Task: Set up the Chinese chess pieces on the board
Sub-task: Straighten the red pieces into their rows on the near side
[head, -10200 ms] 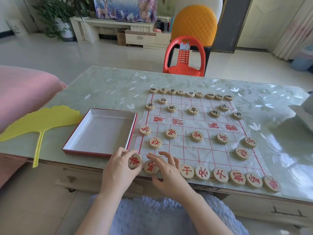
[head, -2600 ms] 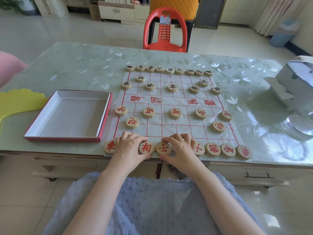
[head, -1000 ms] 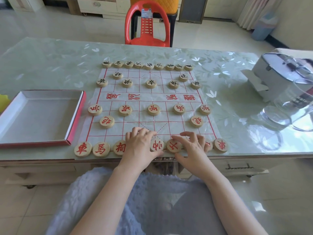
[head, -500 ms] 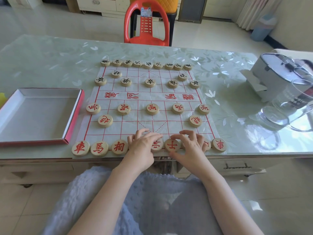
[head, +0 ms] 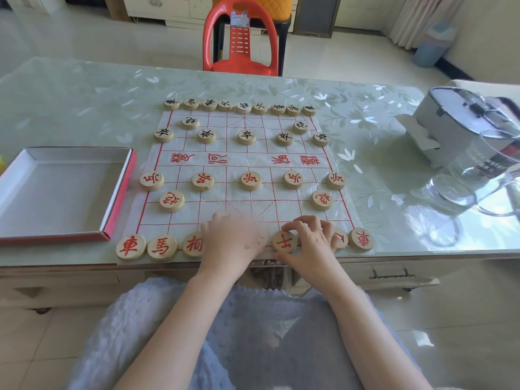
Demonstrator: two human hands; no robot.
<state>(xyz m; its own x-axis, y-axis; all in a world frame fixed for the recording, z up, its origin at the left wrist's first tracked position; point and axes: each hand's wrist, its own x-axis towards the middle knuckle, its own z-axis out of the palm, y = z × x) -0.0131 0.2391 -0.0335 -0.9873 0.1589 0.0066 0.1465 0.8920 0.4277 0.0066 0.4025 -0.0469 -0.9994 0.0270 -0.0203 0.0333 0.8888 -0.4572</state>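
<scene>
A: At the near edge of the board, what's held?
B: The red 士 piece. The right hand pinches it, fingers curled.
A: And the left hand?
B: Blurred, over the same row; I can't tell its grip.
A: Around them?
B: On the counter, a box left, a glass jug right.

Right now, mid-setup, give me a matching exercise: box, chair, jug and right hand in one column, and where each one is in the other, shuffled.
Things:
1. box
2. chair
3. jug
4. right hand

Places:
a. right of the board
b. on the 士 piece, near row
c. left of the board
d. beyond the table, at its far edge

Pairs: 1-c, 2-d, 3-a, 4-b
</scene>
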